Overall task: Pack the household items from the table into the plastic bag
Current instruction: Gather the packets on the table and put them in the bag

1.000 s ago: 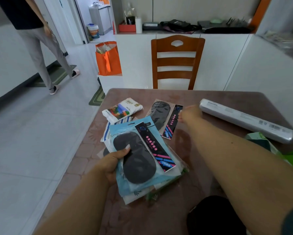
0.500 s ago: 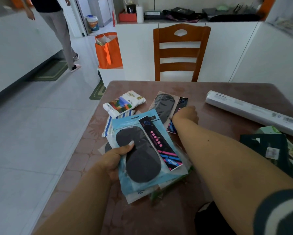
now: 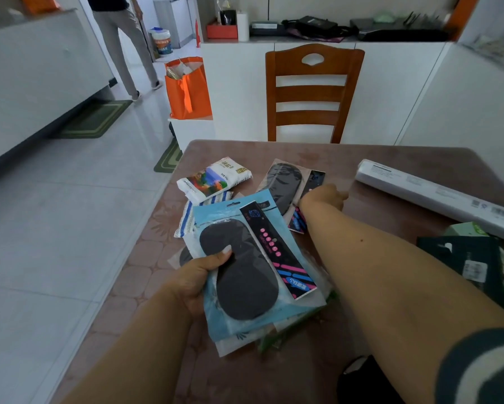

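right hand [image 3: 323,196] now rests on the far insole pack [image 3: 285,185].

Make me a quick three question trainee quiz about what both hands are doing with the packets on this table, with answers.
1. True or false: the left hand holds a blue insole packet on top of a stack.
2. Which packet does the right hand touch? A. pink insole packet B. tissue pack C. long white box
3. Fill in: a wooden ____ stands beyond the table.

Key: 1 true; 2 A; 3 chair.
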The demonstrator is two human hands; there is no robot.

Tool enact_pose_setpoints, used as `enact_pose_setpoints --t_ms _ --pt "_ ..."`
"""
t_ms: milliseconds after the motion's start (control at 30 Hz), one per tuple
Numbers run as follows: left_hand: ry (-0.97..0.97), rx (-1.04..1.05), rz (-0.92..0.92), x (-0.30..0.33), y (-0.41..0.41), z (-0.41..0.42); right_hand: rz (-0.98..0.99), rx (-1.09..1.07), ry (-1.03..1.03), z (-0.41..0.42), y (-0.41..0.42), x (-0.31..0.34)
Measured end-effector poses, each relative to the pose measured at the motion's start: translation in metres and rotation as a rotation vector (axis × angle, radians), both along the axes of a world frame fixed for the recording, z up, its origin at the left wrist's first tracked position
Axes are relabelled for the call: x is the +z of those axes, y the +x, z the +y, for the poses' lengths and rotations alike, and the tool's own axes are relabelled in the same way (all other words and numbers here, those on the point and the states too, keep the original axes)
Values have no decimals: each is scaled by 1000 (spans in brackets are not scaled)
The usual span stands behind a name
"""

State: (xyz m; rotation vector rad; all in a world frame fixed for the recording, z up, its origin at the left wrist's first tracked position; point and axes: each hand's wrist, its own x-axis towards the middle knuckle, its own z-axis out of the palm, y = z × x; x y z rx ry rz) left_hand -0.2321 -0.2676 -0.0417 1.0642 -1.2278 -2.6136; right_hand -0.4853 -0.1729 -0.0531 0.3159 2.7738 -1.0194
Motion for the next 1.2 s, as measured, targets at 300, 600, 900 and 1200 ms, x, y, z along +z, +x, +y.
enact_pose_setpoints --t_ms 300,600,900,1200 --pt "39 7 17 1 2 2 -3 35 -24 0 -8 3" --pt "66 -5 29 -1 2 2 -27 27 -132 7 -12 2" --pt "63 -16 17 -1 1 2 -80 93 -55 9 -18 12" --pt "68 -19 6 -3 1 3 -33 16 -206 -6 -10 5"
